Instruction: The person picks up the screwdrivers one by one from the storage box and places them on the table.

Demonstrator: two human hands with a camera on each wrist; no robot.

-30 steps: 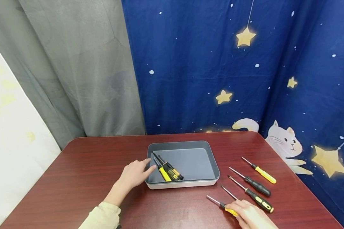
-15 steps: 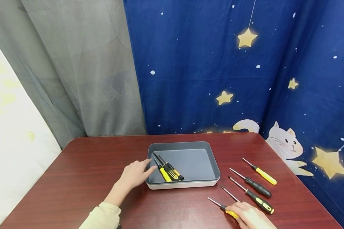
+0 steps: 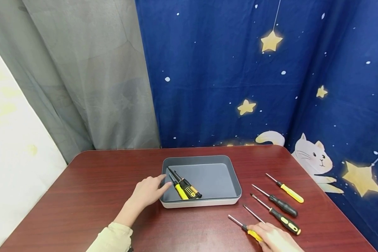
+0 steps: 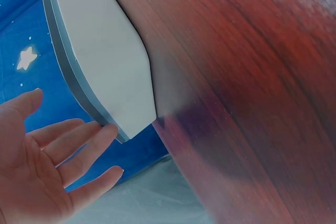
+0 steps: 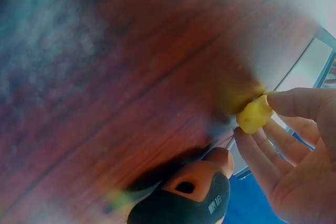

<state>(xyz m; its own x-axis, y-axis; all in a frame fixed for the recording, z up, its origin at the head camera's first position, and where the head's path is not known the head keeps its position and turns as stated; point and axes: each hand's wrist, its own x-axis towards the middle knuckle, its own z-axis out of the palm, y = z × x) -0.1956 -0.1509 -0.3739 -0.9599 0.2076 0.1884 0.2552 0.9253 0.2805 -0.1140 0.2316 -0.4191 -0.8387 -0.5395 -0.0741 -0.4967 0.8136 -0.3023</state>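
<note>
My right hand (image 3: 274,237) pinches the yellow handle of a screwdriver (image 3: 254,234) between thumb and fingers, low over the table's right front. In the right wrist view the handle end (image 5: 254,115) shows between the fingertips. Beside it lies a screwdriver with an orange and black handle (image 5: 195,190); in the head view my hand covers that handle and its shaft (image 3: 253,212) shows. My left hand (image 3: 148,190) has its fingers spread at the left rim of a grey tray (image 3: 208,202); in the left wrist view fingertips touch the rim. Several screwdrivers (image 3: 186,188) lie inside the tray's left part.
Farther right on the table (image 3: 97,182) lie a black and yellow screwdriver (image 3: 285,221), a black one (image 3: 283,205) and a yellow one (image 3: 291,193), roughly parallel. A blue curtain (image 3: 208,70) and a grey curtain (image 3: 82,77) hang behind the table.
Both hands and the tray keep nearly the same places. The pinched screwdriver's shaft has shifted very slightly; the whole head view has moved a little.
</note>
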